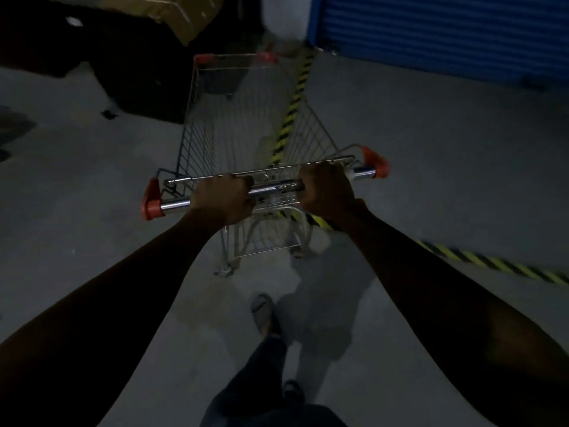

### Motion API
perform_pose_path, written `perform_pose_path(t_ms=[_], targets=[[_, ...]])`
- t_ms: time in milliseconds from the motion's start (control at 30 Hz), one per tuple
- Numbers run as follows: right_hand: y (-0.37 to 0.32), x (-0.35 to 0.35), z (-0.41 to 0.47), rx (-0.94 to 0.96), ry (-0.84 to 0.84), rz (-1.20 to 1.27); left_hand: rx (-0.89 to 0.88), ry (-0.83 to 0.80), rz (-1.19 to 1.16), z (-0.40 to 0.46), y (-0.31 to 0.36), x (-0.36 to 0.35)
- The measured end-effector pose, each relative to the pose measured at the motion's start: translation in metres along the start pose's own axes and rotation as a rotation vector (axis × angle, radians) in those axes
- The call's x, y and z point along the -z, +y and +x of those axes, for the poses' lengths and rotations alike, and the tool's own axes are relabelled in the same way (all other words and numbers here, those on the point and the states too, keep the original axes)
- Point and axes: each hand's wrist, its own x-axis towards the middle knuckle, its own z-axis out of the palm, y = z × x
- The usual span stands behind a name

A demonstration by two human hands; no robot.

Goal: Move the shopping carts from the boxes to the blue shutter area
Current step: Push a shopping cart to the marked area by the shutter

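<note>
On the concrete floor | you're gripping the shopping cart handle with left hand and right hand, fingers curling around it | cart's sitting over the striped tape, blue shutter ahead-right

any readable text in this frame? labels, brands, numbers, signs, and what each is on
No legible text anywhere in the frame.
Shopping cart handle: a faint mark sits between the left hand and right hand, too blurred to read.
Cardboard box: no print can be made out.
Blue shutter: no lettering visible.
Yellow-black floor stripe: pattern only.
</note>
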Motion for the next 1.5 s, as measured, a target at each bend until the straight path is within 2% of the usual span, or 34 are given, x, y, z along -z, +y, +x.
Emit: perform_pose_path(t_ms=[33, 167, 200, 233, 300, 333, 400, 433, 500, 533, 600, 633, 667, 800, 833, 900, 933, 1000, 1033, 1100, 1133, 1200, 1233, 1300, 1367, 1500], targets=[[0.001, -0.003, -0.008, -0.014, -0.005, -0.010, -0.012, -0.008, -0.009, -0.003, 0.001, -0.003], [0.006, 0.026, -0.116, -0.205, -0.012, -0.146, -0.301, -0.076, -0.060, -0.027, 0.053, 0.005], [0.002, 0.039, -0.147, -0.285, -0.067, -0.155, -0.382, -0.087, -0.046, -0.033, 0.069, 0.007], [0.000, 0.037, -0.153, -0.305, -0.128, -0.143, -0.373, -0.107, -0.053, -0.035, 0.069, 0.005], [-0.012, 0.057, -0.208, -0.499, -0.211, -0.176, -0.498, -0.100, -0.087, -0.048, 0.098, 0.005], [-0.012, 0.057, -0.213, -0.505, -0.201, -0.175, -0.485, -0.079, -0.108, -0.049, 0.102, 0.002], [-0.029, 0.071, -0.260, -0.682, -0.195, -0.163, -0.641, -0.017, -0.133, -0.065, 0.130, -0.001], [-0.029, 0.071, -0.263, -0.694, -0.188, -0.168, -0.650, 0.003, -0.122, -0.065, 0.135, -0.001], [-0.049, 0.083, -0.305, -0.860, -0.203, -0.201, -0.804, 0.030, -0.118, -0.084, 0.164, 0.003], [-0.051, 0.084, -0.306, -0.879, -0.185, -0.214, -0.821, 0.026, -0.109, -0.084, 0.169, 0.004], [-0.067, 0.097, -0.350, -1.018, -0.173, -0.226, -0.932, 0.051, -0.052, -0.110, 0.207, 0.009], [-0.069, 0.095, -0.353, -1.022, -0.162, -0.217, -0.910, 0.043, 0.002, -0.117, 0.211, 0.008], [-0.074, 0.101, -0.378, -1.089, -0.159, -0.211, -0.964, 0.074, 0.015, -0.135, 0.231, 0.007], [-0.089, 0.116, -0.469, -1.255, -0.144, -0.326, -1.182, 0.103, -0.029, -0.194, 0.299, 0.011], [-0.090, 0.116, -0.476, -1.240, -0.158, -0.351, -1.177, 0.035, 0.001, -0.199, 0.304, 0.016], [-0.087, 0.136, -0.540, -1.319, -0.177, -0.368, -1.195, -0.053, 0.033, -0.239, 0.365, 0.030], [-0.083, 0.136, -0.545, -1.314, -0.183, -0.361, -1.158, -0.112, 0.042, -0.243, 0.369, 0.034], [-0.072, 0.160, -0.617, -1.386, -0.199, -0.343, -1.234, -0.131, 0.022, -0.289, 0.429, 0.046], [-0.069, 0.160, -0.622, -1.372, -0.215, -0.328, -1.251, -0.144, 0.033, -0.291, 0.427, 0.047], [-0.054, 0.182, -0.695, -1.400, -0.242, -0.329, -1.356, -0.227, 0.051, -0.328, 0.492, 0.054], [-0.051, 0.183, -0.700, -1.384, -0.261, -0.324, -1.377, -0.334, 0.077, -0.324, 0.496, 0.056], [-0.036, 0.205, -0.768, -1.421, -0.275, -0.325, -1.494, -0.553, 0.099, -0.356, 0.566, 0.059], [-0.033, 0.206, -0.772, -1.398, -0.291, -0.330, -1.505, -0.660, 0.095, -0.352, 0.568, 0.060], [-0.009, 0.224, -0.825, -1.422, -0.304, -0.351, -1.508, -0.778, 0.027, -0.375, 0.628, 0.060], [0.010, 0.231, -0.843, -1.406, -0.324, -0.353, -1.506, -0.813, -0.018, -0.376, 0.654, 0.060], [0.074, 0.248, -0.881, -1.378, -0.321, -0.327, -1.569, -0.725, -0.040, -0.373, 0.730, 0.062]])
